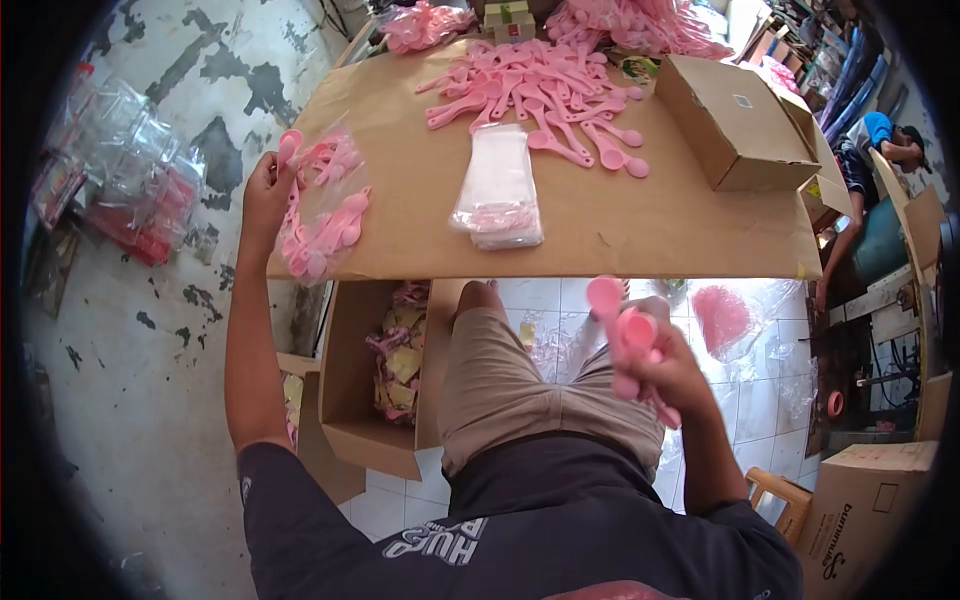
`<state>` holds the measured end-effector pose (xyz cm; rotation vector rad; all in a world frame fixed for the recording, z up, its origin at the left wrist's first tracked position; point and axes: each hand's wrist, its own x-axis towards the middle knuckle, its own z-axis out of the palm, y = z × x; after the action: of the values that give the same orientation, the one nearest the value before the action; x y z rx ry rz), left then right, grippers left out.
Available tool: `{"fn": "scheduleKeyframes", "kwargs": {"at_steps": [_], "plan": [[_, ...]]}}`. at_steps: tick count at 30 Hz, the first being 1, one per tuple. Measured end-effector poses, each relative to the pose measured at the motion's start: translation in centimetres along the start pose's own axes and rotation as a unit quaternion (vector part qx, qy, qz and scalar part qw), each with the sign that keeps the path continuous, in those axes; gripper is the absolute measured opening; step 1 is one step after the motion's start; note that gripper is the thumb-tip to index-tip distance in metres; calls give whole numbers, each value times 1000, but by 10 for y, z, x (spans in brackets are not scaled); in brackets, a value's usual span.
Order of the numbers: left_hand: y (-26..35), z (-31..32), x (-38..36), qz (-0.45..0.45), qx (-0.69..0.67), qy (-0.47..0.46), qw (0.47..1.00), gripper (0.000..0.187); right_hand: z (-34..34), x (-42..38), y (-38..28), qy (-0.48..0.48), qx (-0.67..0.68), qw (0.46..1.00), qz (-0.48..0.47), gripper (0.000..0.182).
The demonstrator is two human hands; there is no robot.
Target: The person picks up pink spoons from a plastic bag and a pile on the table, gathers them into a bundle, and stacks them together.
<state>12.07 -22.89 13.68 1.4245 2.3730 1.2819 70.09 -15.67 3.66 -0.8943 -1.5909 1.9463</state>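
My left hand point(263, 192) is closed around a pink measuring spoon point(290, 146) at the table's left edge, its bowl end pointing up. Right beside that hand lies a clear plastic bag with several pink spoons point(346, 221) in and around it. My right hand point(677, 372) is closed on a bunch of pink measuring spoons point(604, 294), held over my lap in front of the table edge. A stack of clear plastic bags point(498, 190) lies mid-table. Behind it spreads a big heap of pink spoons point(520, 85).
A cardboard box point(735, 125) stands at the table's right. Under the table, an open carton point(372, 448) holds pink and yellow packets. Bagged pink goods point(640, 25) line the back. A person point(880, 150) bends at far right, near a printed carton point(870, 510).
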Motion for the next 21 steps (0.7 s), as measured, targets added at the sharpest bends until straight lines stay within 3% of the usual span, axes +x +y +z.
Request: {"fn": "scheduleKeyframes", "kwargs": {"at_steps": [1, 2, 3, 5, 7, 9, 11, 13, 14, 16, 19, 20, 21], "plan": [[25, 8, -11, 24, -65, -21, 997, 23, -15, 8, -1, -7, 4, 999, -41, 31], [44, 20, -15, 49, -129, -41, 990, 22, -23, 10, -29, 0, -31, 999, -16, 30], [57, 35, -13, 56, -133, -39, 989, 22, -29, 13, -58, 6, -66, 998, 10, 30], [84, 62, -11, 39, -109, -142, 983, 30, -41, 51, -71, 55, -145, 983, -99, 29], [94, 113, 16, 138, -76, -182, 971, 26, -47, 101, -95, 54, -207, 960, -180, 29], [133, 152, 32, 146, -47, -213, 965, 29, -37, 146, -133, 58, -265, 954, -127, 39], [138, 201, 83, 148, -18, -245, 958, 36, -46, 225, -143, 130, -443, 860, -217, 53], [136, 238, 123, 151, -117, -234, 953, 53, -41, 283, -167, 154, -543, 796, -221, 69], [143, 242, 131, 157, -116, -231, 953, 53, -40, 298, -169, 158, -542, 794, -225, 69], [159, 242, 137, 276, 56, -92, 955, 69, -40, 318, -174, 195, -543, 758, -303, 71], [175, 203, 116, 216, -19, -165, 962, 72, -51, 320, -177, 220, -500, 757, -359, 69], [165, 197, 116, 247, -61, -156, 955, 59, -56, 308, -173, 221, -464, 777, -363, 63], [155, 184, 108, 232, -58, -154, 959, 59, -62, 298, -167, 224, -459, 788, -345, 60]]}}
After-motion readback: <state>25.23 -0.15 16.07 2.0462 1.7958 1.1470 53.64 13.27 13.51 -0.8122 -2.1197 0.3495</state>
